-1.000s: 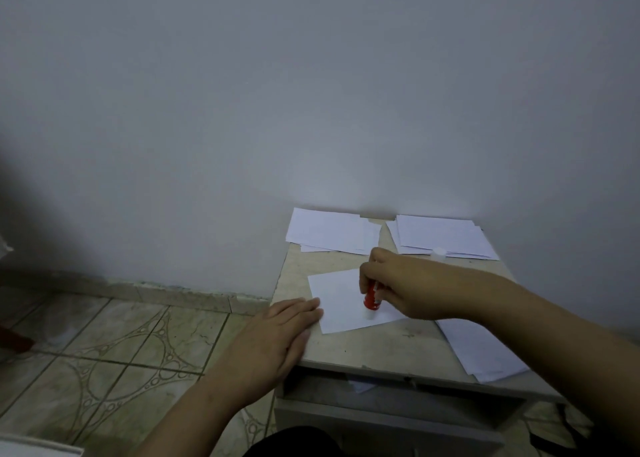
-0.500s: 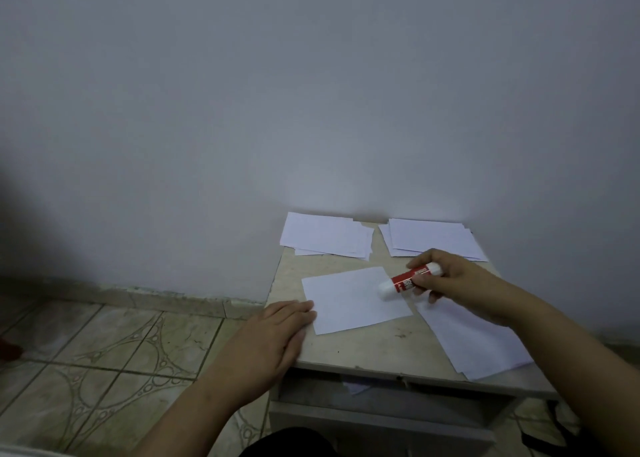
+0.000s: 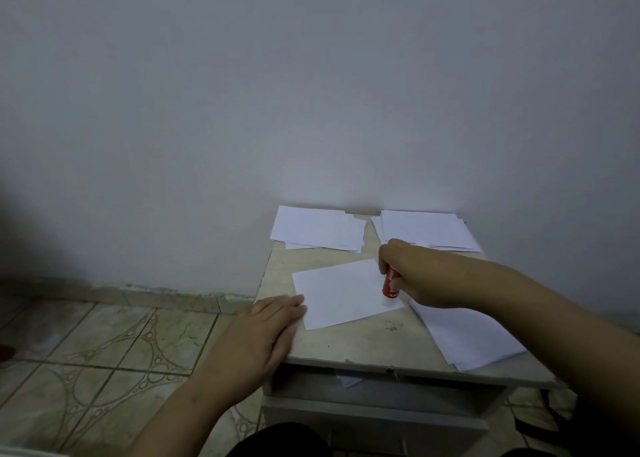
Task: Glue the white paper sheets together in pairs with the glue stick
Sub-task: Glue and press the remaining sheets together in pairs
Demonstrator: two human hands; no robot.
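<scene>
Left hand (image 3: 263, 332) lies flat with straight fingers (image 3: 291, 304); right hand (image 3: 419, 276) is fisted, curled fingers gripping.

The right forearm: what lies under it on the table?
Under the right forearm lies a stack of white sheets, partly visible on the table. Its covered far edge cannot be seen.

Bare tabletop (image 3: 363, 344) between paper stacks (image 3: 318, 228)

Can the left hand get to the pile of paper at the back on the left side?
Probably yes. The left hand lies flat, holding nothing, at the table's near left edge. Only bare table top lies between it and the back-left paper pile.
</scene>
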